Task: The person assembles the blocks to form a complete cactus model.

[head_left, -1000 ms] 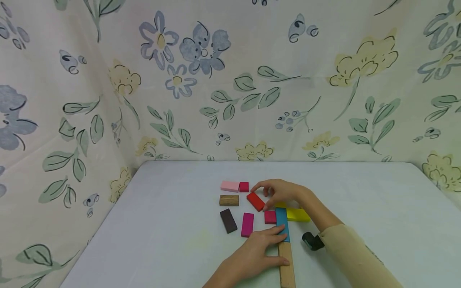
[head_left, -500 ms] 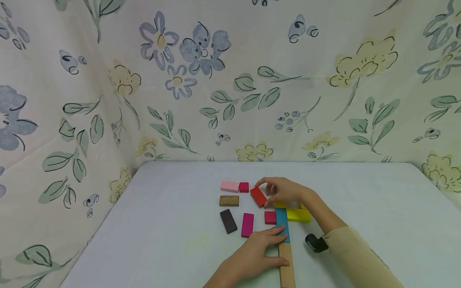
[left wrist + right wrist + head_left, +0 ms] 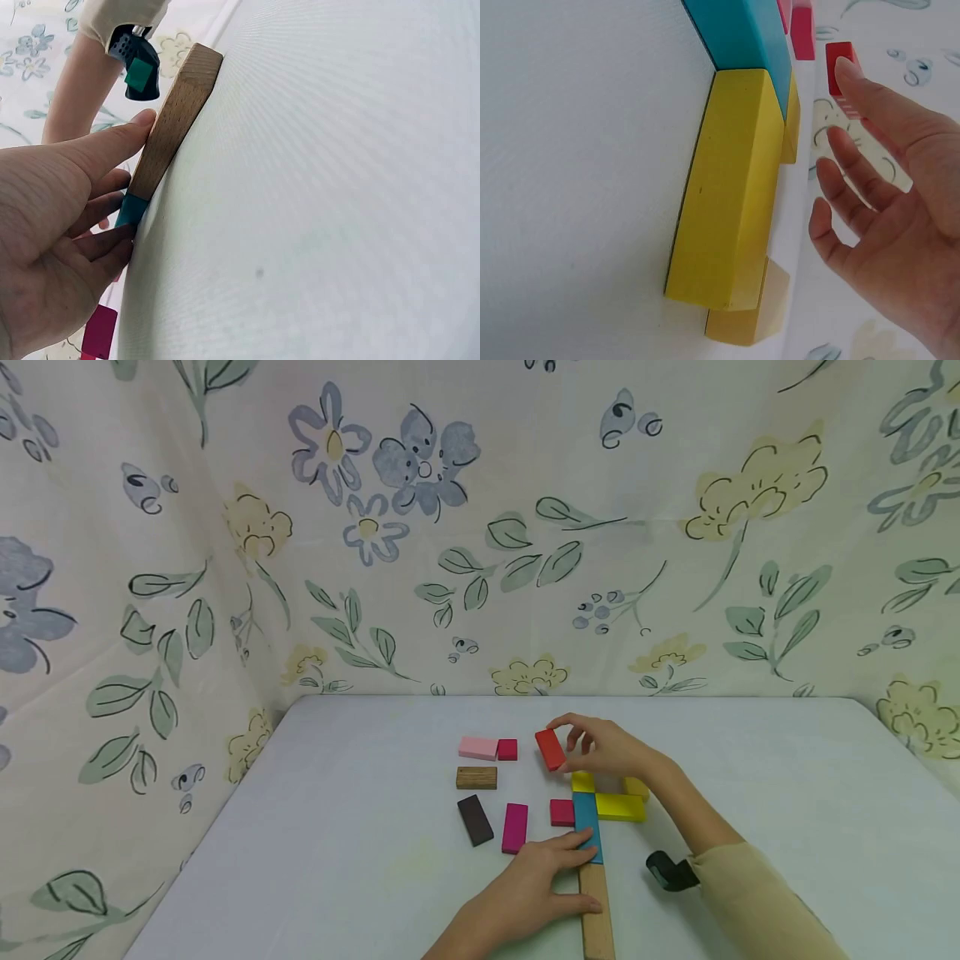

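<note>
My right hand (image 3: 611, 748) pinches a red block (image 3: 551, 750) by its two ends, between thumb and index finger, beyond the other blocks. In the right wrist view the red block (image 3: 841, 73) is off the table and the other fingers are loosely bent. My left hand (image 3: 528, 881) rests along a row of blocks. Its fingertips touch the blue block (image 3: 587, 810) and its thumb lies on the long wooden block (image 3: 596, 927). A small yellow block (image 3: 582, 782) meets the blue block's far end. A long yellow block (image 3: 621, 807) and a crimson block (image 3: 562, 812) flank it.
To the left lie a magenta block (image 3: 515, 827), a dark brown block (image 3: 476, 820), a brown wooden block (image 3: 477, 777), a pink block (image 3: 477, 747) and a small crimson one. A paler yellow block (image 3: 636, 787) lies behind the long yellow one. Floral cloth surrounds the white table (image 3: 360, 827).
My right hand has carried the red block away from me and slightly to the right, turning it more upright in view. The small yellow block now shows more. My left hand has stayed in place.
</note>
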`<state>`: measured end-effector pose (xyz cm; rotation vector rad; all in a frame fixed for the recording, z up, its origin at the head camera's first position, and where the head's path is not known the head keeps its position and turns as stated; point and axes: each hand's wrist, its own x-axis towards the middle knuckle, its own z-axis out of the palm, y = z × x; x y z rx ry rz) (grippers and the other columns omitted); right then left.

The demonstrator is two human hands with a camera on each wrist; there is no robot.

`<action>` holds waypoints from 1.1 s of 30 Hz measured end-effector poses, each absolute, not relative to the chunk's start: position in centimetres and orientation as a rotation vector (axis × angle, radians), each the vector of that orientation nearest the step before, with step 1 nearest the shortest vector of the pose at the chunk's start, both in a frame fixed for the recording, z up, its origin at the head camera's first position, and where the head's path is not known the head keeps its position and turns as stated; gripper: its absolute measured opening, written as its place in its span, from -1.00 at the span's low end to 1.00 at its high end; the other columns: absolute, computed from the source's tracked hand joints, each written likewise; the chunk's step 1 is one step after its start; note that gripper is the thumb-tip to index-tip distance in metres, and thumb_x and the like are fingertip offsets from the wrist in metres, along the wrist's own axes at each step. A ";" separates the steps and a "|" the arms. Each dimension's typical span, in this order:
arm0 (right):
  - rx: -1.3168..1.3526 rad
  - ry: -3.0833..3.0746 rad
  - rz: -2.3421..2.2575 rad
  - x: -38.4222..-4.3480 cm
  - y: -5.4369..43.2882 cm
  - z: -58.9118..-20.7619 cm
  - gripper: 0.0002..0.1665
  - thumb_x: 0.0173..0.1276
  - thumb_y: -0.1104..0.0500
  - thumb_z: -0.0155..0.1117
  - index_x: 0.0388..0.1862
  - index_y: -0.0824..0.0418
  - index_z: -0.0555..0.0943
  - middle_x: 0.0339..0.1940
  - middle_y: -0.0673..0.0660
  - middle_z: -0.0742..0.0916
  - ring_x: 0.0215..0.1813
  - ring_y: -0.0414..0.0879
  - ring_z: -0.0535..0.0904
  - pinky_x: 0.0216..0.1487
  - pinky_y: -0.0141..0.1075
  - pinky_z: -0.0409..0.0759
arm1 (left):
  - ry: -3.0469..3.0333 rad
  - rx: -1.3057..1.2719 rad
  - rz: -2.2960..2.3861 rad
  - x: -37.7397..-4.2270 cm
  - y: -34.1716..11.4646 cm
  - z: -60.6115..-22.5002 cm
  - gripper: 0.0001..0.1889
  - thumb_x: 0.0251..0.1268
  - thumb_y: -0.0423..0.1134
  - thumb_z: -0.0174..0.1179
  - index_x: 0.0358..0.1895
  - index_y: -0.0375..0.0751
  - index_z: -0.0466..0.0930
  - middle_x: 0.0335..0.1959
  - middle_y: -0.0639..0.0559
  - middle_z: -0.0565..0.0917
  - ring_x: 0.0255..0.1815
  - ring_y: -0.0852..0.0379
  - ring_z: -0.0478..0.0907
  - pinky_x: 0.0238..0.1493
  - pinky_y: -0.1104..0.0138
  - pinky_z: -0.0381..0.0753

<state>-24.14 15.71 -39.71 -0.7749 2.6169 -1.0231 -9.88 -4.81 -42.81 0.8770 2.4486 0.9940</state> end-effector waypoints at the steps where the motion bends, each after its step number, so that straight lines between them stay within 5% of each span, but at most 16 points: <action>1: -0.768 2.632 -1.032 -24.1 15.8 -39.7 -0.26 0.31 0.16 0.57 0.42 0.15 0.50 -0.12 0.12 0.71 -0.08 -0.02 0.60 -0.03 -0.15 0.72 | 2.449 0.877 0.997 -9.9 -4.8 -42.8 -0.34 0.43 0.09 0.36 0.51 -0.05 0.51 0.60 0.18 0.40 0.62 0.17 0.32 0.44 0.28 0.51; 33: -0.453 2.897 -1.301 -22.2 19.5 -40.3 -0.25 0.38 0.17 0.52 0.49 0.19 0.45 -0.05 0.27 0.70 -0.05 0.11 0.60 -0.15 -0.28 0.61 | 2.467 0.856 0.993 -9.7 -4.7 -42.7 -0.34 0.40 0.08 0.39 0.51 -0.02 0.51 0.59 0.21 0.42 0.60 0.20 0.34 0.42 0.32 0.52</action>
